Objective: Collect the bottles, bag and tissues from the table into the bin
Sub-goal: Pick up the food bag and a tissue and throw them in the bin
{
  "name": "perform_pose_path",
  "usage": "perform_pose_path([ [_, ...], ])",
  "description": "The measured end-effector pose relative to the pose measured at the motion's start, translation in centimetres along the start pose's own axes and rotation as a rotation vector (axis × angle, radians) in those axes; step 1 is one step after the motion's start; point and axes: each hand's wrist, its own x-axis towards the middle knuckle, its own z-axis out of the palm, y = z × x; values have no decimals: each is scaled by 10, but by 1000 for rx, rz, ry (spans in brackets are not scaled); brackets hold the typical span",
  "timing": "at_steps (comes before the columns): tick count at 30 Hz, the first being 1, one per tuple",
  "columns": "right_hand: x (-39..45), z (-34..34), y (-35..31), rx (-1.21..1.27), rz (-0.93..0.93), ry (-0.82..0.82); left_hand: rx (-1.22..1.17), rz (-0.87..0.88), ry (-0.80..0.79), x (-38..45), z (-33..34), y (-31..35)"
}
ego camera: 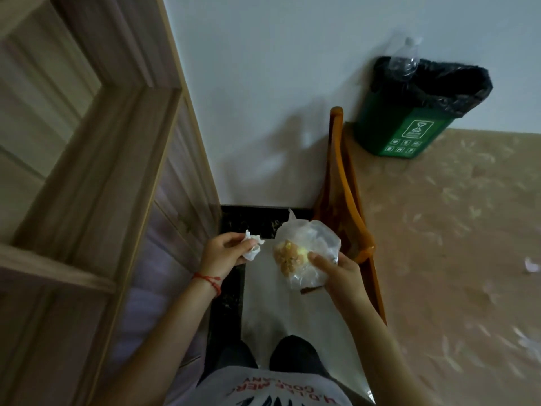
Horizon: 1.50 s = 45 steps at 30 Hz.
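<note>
My left hand (224, 249) pinches a crumpled white tissue (252, 245) in front of me. My right hand (339, 272) grips a clear plastic bag (307, 253) with brown and yellow food scraps inside. Both are held over the floor at about waist height, close together. A green bin (405, 128) with a black liner stands against the white wall at the upper right. A clear plastic bottle (405, 58) sticks out of its far left corner.
A wooden door frame (96, 177) fills the left side. An orange wooden chair (348, 206) stands between me and the bin, against the wall. A beige patterned surface (453, 230) spreads to the right, with a small white scrap (531, 265) near its right edge.
</note>
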Motion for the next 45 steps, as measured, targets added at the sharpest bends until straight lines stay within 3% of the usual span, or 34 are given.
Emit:
perform_pose_path([
  [20,188,25,-115,-3,-94,-37,-82,66,62,164,56,110],
  [26,219,27,-129,57,-43,26,-41,66,1,208,72,134],
  [37,243,13,-159,330,-118,394,173,92,-358,290,136,181],
  [45,223,-12,-165,503,-157,613,283,98,-623,305,200,196],
])
